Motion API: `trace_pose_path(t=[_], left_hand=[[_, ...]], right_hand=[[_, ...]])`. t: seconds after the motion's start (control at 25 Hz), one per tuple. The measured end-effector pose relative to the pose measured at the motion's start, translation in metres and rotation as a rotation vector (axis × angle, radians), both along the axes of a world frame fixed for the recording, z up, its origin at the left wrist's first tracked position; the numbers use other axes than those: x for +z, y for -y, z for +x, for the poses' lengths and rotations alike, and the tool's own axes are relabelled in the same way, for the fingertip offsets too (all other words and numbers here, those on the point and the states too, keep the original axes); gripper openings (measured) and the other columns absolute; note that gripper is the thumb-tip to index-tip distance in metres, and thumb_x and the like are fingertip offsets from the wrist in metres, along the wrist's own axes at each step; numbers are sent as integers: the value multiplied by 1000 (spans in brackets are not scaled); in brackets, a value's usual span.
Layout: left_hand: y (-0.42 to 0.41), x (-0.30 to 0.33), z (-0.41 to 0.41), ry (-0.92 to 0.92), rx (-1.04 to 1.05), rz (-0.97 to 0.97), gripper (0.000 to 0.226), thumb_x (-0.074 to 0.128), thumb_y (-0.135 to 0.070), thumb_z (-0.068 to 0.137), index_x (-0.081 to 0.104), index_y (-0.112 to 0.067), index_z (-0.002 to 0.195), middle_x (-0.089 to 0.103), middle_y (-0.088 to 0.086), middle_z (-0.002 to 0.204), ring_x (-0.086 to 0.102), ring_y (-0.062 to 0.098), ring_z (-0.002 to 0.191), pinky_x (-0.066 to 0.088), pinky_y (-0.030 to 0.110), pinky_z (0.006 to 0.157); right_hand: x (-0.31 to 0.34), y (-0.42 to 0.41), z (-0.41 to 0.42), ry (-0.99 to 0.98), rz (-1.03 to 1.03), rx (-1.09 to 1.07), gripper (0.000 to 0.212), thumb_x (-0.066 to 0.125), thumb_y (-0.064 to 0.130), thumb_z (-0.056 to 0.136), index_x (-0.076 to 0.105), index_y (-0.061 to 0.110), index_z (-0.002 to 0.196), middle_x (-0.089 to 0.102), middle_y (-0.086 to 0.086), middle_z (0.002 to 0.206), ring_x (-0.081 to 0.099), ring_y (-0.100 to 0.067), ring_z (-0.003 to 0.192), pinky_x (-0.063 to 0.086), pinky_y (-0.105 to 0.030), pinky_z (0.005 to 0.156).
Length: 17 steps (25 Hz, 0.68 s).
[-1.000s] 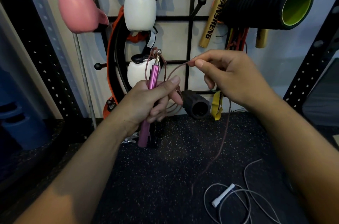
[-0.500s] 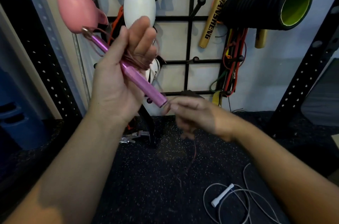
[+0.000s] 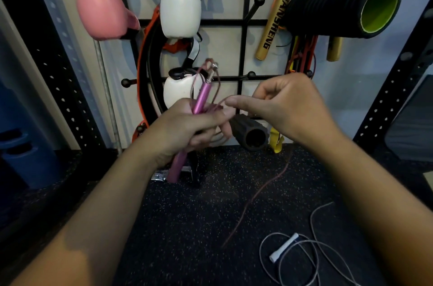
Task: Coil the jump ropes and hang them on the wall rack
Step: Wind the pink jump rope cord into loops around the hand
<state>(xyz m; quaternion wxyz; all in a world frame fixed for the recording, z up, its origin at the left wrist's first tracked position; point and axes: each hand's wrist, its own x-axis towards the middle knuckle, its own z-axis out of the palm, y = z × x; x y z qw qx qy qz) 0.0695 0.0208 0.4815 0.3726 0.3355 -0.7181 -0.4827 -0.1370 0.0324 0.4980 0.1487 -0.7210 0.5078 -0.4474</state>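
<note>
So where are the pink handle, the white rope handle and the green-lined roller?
pink handle (image 3: 202, 99), head view, upper shaft above the fist
white rope handle (image 3: 284, 247), head view, mid-shaft, on the floor
green-lined roller (image 3: 328, 10), head view, black ribbed side

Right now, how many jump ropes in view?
2. The pink-handled rope is held in the left hand, its cord fed by the right hand. The white-handled rope lies loose on the floor. Others may hang hidden on the rack.

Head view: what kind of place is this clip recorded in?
Probably a home gym or a gym's storage corner: a wall rack holding boxing gloves and a foam roller, above speckled rubber flooring.
</note>
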Motion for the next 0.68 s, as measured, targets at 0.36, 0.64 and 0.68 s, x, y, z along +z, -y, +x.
trace_pose_path(t=[0.36, 0.64, 0.68], left_hand=[[3, -4, -3, -226, -3, 31, 34, 60, -34, 93, 73, -8, 73, 40, -5, 34, 34, 8, 28, 33, 21, 41], [3, -5, -3, -213, 57, 14, 42, 59, -40, 91, 72, -3, 76, 41, -4, 35, 39, 10, 30, 41, 26, 50], [2, -5, -3, -223, 60, 15, 40, 60, -40, 91, 72, -7, 74, 42, -3, 36, 39, 11, 31, 43, 23, 50]], right_hand=[[1, 8, -8, 187, -7, 72, 14, 71, 31, 96, 79, 19, 96, 74, -2, 62, 42, -6, 37, 35, -17, 41], [2, 8, -9, 82, -36, 108, 17, 63, 24, 102, 77, 14, 104, 62, -18, 71, 43, -2, 56, 33, -11, 53], [2, 8, -9, 75, -35, 120, 17, 62, 21, 103, 76, 13, 107, 62, -7, 67, 44, 0, 54, 34, -9, 53]])
